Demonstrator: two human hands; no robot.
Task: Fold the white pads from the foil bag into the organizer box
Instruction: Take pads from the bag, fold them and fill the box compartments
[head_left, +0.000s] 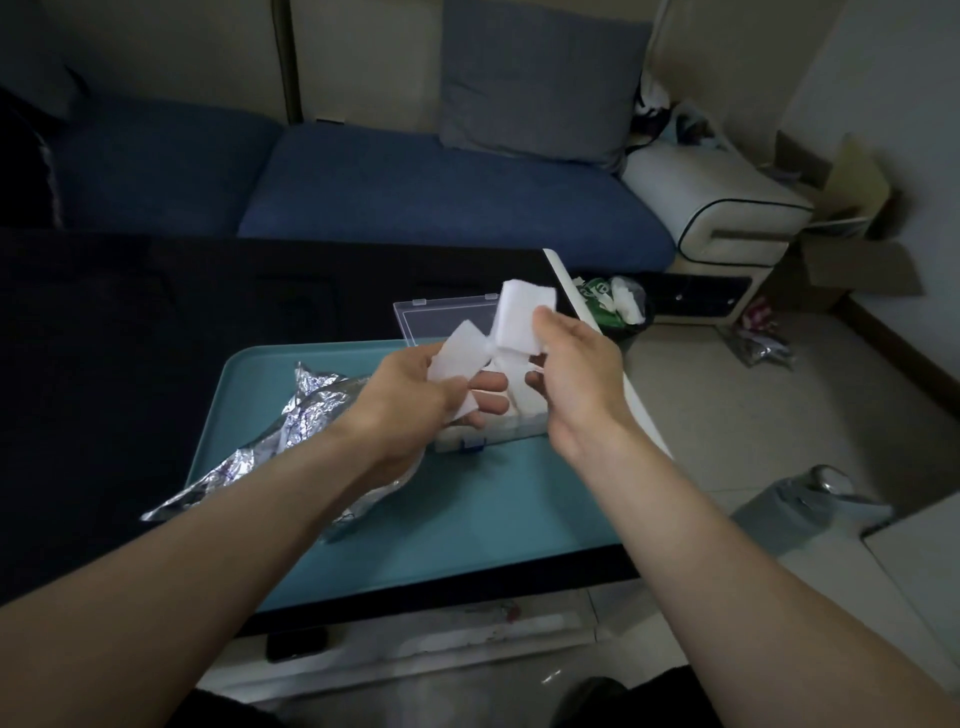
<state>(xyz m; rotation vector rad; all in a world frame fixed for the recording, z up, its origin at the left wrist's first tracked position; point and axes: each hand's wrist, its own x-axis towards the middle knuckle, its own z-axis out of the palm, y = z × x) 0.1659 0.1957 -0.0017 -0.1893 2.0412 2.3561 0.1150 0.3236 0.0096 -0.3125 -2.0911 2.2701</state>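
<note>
White pad (498, 332), seemingly twisted mid-length, is pinched by both hands: left hand (415, 395), right hand (576, 364).

I have one view only, from the head, wide-angle, tilted forward and down; it sits close over the teal tray (519, 509) on the dark table (130, 338); the blue sofa (415, 192) fills the top.

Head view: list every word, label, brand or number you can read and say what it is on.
No text reads clearly.
Foil bag: dark blue print, too crumpled and blurred to read.
Green packaging in the bin beyond the table: white lettering, cut off and blurred, unreadable.
Organizer box and white pad: no print visible.
</note>
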